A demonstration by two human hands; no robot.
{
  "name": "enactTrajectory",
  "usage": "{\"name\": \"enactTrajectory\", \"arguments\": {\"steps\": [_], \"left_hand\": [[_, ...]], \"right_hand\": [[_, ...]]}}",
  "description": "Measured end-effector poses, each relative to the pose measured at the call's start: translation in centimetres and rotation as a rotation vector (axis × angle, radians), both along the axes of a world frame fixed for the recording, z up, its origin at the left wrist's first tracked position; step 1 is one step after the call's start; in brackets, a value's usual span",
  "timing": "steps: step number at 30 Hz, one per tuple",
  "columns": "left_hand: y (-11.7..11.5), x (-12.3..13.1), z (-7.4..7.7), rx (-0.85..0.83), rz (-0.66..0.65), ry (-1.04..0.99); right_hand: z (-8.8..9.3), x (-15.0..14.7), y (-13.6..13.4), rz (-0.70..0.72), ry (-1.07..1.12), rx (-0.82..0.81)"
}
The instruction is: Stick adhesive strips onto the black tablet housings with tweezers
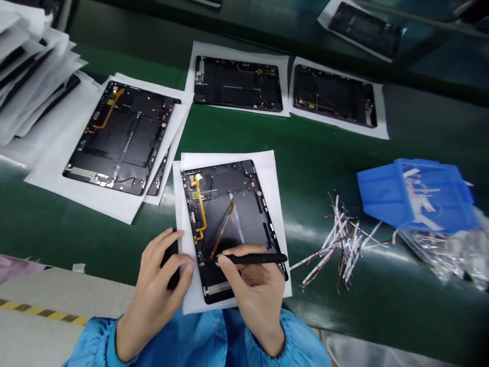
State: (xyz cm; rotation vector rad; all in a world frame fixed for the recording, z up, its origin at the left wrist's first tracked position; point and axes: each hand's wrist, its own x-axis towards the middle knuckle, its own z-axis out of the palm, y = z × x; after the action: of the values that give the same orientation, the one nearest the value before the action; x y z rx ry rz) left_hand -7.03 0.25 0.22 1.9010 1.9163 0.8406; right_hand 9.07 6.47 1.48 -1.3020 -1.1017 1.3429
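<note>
In front of me an opened black tablet housing (250, 224) lies on white paper sheets, with an orange flex cable fixed along its left side. A thin brown ribbon cable (223, 227) runs slantwise across the housing's middle. My right hand (257, 285) grips a slim black tool (263, 258), apparently tweezers, held level with its tip near the ribbon cable's lower end. My left hand (162, 280) is beside the housing's lower left edge, fingers bent and apart, holding nothing I can see. A dark shape shows behind its fingers.
To the right lies a pile of white-and-brown ribbon cables (346, 244), near a blue plastic bin (382, 191) and clear plastic bags (439, 250). More tablet housings (126, 137) rest on paper at left and behind. A stack of paper-wrapped housings (34, 76) stands far left.
</note>
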Motion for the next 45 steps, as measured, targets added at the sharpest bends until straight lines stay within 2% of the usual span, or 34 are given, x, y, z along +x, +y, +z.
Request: {"name": "enactTrajectory", "arguments": {"steps": [3,8,15,37,42,45], "left_hand": [[0.6,0.2,0.3,-0.099,0.007,0.042],[1.7,0.8,0.7,-0.156,0.035,0.043],[1.9,1.0,0.6,-0.161,0.059,0.090],[1.8,1.1,0.3,-0.158,-0.011,0.204],[1.6,1.0,0.2,-0.200,-0.051,0.206],[1.7,1.0,0.1,-0.189,-0.003,0.170]], "right_hand": [[-0.5,-0.2,-0.1,0.025,-0.033,0.005],[-0.8,0.0,-0.2,0.053,-0.070,0.034],[-0.9,-0.1,-0.1,0.057,-0.067,0.038],[-0.6,0.0,0.4,0.081,-0.037,-0.008],[-0.8,-0.2,0.1,0.072,-0.064,0.034],[-0.8,-0.2,-0.1,0.065,-0.041,0.064]]}}
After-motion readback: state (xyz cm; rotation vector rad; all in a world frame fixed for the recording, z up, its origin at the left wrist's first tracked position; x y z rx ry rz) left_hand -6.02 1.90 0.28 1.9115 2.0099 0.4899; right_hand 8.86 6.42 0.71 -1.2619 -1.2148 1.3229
